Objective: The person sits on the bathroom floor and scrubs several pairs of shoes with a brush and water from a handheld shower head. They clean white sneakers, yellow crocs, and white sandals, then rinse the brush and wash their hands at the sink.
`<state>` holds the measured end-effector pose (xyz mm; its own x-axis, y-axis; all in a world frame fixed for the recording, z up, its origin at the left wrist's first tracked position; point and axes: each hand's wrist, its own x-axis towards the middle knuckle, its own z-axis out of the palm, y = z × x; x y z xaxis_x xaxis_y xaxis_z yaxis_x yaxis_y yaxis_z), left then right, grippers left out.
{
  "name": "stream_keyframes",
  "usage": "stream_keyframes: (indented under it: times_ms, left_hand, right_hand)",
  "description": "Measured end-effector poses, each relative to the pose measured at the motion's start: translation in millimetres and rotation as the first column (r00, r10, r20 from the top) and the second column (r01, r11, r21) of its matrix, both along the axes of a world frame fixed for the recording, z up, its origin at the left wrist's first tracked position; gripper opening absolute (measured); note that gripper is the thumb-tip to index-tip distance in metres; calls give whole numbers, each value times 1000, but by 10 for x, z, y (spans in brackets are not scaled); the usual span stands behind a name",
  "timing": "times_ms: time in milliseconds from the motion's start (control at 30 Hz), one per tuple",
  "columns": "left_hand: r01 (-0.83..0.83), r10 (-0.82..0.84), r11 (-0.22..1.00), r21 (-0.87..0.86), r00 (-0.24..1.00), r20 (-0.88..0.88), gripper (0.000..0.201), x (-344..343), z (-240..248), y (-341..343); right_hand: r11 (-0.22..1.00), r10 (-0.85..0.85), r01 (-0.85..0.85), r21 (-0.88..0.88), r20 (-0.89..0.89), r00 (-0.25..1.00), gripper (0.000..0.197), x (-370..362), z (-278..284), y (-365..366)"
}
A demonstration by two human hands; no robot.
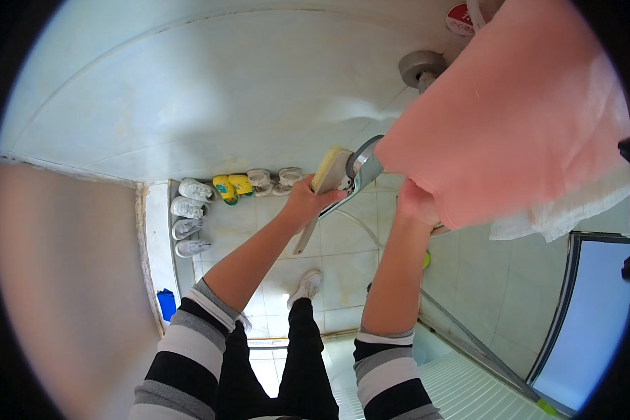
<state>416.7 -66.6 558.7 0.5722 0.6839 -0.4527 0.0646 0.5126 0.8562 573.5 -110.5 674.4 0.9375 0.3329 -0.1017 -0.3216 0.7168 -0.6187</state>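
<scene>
My left hand point(309, 202) is closed round a long-handled scrubbing brush point(331, 172) with a pale yellow bristle edge. The brush is tilted, its head up and its light handle slanting down below my hand. Right beside the brush head is a shiny metal fitting point(362, 155) with a rounded end, partly hidden. A large pink cloth point(500, 119) hangs at the upper right, with white cloth point(567, 210) behind it. My right hand point(417, 201) is closed at the pink cloth's lower edge; its fingers are partly covered by the fabric.
Several white and grey shoes point(189, 208) line the left ledge. Yellow slippers point(232, 187) and beige shoes point(273, 180) stand along the wall. A thin pole point(469, 336) slants at the lower right, near a dark-framed panel point(584, 315). A round grey fixture point(421, 68) juts from the wall.
</scene>
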Motion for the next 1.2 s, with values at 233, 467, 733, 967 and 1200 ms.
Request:
stream_keyframes:
  times_ms: [233, 467, 733, 967, 1200]
  left_hand:
    - [20, -15, 998, -67, 997, 75, 42, 15, 15, 18]
    - [2, 6, 995, -104, 997, 73, 42, -26, -55, -20]
    - [-162, 163, 984, -72, 986, 20, 43, -386, 36, -126]
    - [-135, 169, 969, -208, 973, 156, 40, -926, 459, -179]
    - [-70, 122, 974, -218, 964, 238, 45, -1317, 737, -19]
  right_hand:
    - [970, 133, -133, 206, 13, 991, 38, 100, -51, -83]
    - [945, 224, -212, 250, -21, 974, 28, 388, -408, -29]
    - [716, 479, -426, -553, -56, 876, 23, -471, -986, -400]
    - [129, 959, -740, -660, -107, 262, 55, -1556, -1436, -1047]
    - [217, 908, -843, -492, -215, 359, 44, -1969, -1128, -790]
